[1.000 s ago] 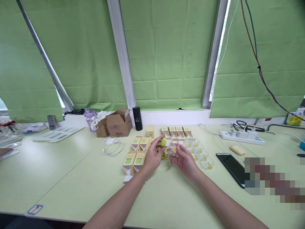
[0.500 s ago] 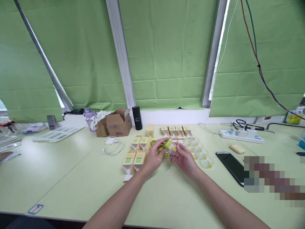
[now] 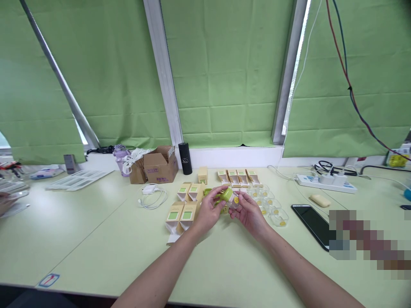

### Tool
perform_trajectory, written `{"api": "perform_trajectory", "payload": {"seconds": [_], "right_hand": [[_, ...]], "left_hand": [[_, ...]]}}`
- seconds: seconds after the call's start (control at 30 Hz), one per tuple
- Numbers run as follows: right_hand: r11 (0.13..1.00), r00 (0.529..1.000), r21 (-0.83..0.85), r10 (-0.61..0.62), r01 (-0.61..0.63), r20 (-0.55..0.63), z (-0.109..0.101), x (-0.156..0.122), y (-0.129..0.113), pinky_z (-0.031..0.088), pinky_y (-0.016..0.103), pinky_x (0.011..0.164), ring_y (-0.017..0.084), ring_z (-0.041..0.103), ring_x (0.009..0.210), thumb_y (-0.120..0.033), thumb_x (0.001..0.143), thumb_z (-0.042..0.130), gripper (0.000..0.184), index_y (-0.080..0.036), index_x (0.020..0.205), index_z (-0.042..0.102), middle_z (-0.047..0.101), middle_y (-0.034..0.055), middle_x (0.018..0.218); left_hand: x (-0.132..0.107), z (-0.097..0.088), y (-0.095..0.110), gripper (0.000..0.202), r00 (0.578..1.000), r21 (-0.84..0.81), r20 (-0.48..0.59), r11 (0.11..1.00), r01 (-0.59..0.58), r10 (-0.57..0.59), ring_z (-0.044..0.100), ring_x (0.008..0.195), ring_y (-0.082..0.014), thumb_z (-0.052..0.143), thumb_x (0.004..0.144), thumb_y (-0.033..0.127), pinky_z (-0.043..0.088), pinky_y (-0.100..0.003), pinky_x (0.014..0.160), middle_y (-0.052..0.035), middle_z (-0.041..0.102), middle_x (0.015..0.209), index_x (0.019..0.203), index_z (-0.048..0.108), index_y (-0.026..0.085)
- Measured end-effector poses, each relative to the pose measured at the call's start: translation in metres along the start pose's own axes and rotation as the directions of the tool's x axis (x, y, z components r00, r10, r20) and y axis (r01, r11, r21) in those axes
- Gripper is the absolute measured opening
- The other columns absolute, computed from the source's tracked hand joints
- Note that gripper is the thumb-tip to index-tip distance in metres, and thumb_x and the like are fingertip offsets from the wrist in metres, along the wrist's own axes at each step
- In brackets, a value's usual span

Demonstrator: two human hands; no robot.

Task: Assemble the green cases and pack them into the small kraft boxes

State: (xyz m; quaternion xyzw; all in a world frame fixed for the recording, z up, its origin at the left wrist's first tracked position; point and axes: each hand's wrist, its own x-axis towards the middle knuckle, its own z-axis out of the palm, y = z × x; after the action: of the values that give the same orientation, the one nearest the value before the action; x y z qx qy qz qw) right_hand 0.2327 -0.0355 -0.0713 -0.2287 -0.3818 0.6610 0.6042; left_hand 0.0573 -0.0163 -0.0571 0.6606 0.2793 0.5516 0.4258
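Between both hands, above the table, is a small clear container (image 3: 233, 202) with a green lid (image 3: 227, 194) and a round yellow spot on its side. My left hand (image 3: 207, 210) has its fingers closed around the lid end. The fingers of my right hand (image 3: 250, 212) pinch the clear end. More clear containers (image 3: 278, 217) with yellow spots lie in rows beyond the right hand. Behind the left fingers, green pieces (image 3: 207, 191) are partly hidden. Open cardboard boxes with green labels (image 3: 186, 215) lie left of the left hand.
More open small boxes (image 3: 239, 178) and an upright box (image 3: 202, 175) stand at the back. A black cylinder (image 3: 184, 158) and brown carton (image 3: 161, 165) are back left, a white charger (image 3: 149, 189) before them. To the right lie a phone (image 3: 310, 226) and power strip (image 3: 326, 183).
My hands keep nearly the same grip on the container, with only a slight shift of the view. At the far left edge, another person's hand has moved a little.
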Motion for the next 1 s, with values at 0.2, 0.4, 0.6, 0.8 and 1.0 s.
{"api": "perform_trajectory", "payload": {"seconds": [0.2, 0.4, 0.6, 0.8, 1.0], "right_hand": [[1.000, 1.000, -0.021, -0.003, 0.003, -0.002, 0.0007, -0.0010, -0.0023, 0.059, 0.033, 0.059, 0.023, 0.075, 0.064, -0.054, 0.075, 0.096, 0.057, -0.024, 0.111, 0.064, 0.080, 0.0042, 0.086], [1.000, 1.000, -0.028, 0.008, -0.008, 0.011, 0.0025, -0.0019, -0.0019, 0.060, 0.033, 0.060, 0.022, 0.077, 0.064, -0.055, 0.075, 0.095, 0.057, -0.024, 0.112, 0.064, 0.080, 0.0031, 0.085], [0.999, 1.000, -0.029, 0.015, -0.014, 0.015, 0.0011, -0.0016, 0.0002, 0.060, 0.033, 0.060, 0.022, 0.077, 0.062, -0.055, 0.075, 0.095, 0.057, -0.025, 0.112, 0.064, 0.080, 0.0015, 0.086], [0.999, 1.000, -0.025, 0.022, -0.021, 0.016, -0.0006, -0.0002, 0.0013, 0.060, 0.034, 0.058, 0.023, 0.077, 0.061, -0.056, 0.074, 0.095, 0.059, -0.025, 0.114, 0.063, 0.080, 0.0013, 0.085], [0.999, 0.999, -0.037, 0.018, -0.016, 0.046, -0.0006, 0.0010, 0.0004, 0.060, 0.034, 0.059, 0.022, 0.077, 0.062, -0.056, 0.078, 0.092, 0.055, -0.026, 0.113, 0.062, 0.080, 0.0012, 0.084]], "left_hand": [[0.0019, -0.0009, -0.0004, 0.054, 1.000, -0.125, 0.008, 0.992, 0.001, 0.000, 0.063, 0.129, -0.0284, 0.085, 0.085, 0.029, 0.052, -0.040, 0.109, -0.0121, 0.069, 0.135, 0.136, 0.069, 0.023], [0.0047, -0.0037, -0.0034, 0.066, 1.000, -0.250, 0.016, 0.968, 0.011, -0.008, 0.066, 0.118, -0.0246, 0.094, 0.077, 0.032, 0.055, -0.035, 0.100, -0.0101, 0.069, 0.123, 0.136, 0.065, 0.022], [0.0048, -0.0045, -0.0042, 0.070, 0.999, -0.293, 0.017, 0.955, 0.049, -0.046, 0.067, 0.112, -0.0237, 0.097, 0.070, 0.030, 0.056, -0.034, 0.096, -0.0096, 0.069, 0.118, 0.133, 0.066, 0.021], [0.0047, -0.0044, -0.0047, 0.069, 0.997, -0.307, 0.026, 0.948, 0.081, -0.077, 0.066, 0.111, -0.0228, 0.097, 0.069, 0.027, 0.055, -0.033, 0.095, -0.0083, 0.069, 0.116, 0.131, 0.067, 0.021], [0.0053, -0.0048, -0.0032, 0.069, 0.995, -0.325, 0.035, 0.940, 0.098, -0.092, 0.067, 0.111, -0.0226, 0.096, 0.070, 0.026, 0.054, -0.034, 0.098, -0.0081, 0.070, 0.117, 0.132, 0.067, 0.021]]}}
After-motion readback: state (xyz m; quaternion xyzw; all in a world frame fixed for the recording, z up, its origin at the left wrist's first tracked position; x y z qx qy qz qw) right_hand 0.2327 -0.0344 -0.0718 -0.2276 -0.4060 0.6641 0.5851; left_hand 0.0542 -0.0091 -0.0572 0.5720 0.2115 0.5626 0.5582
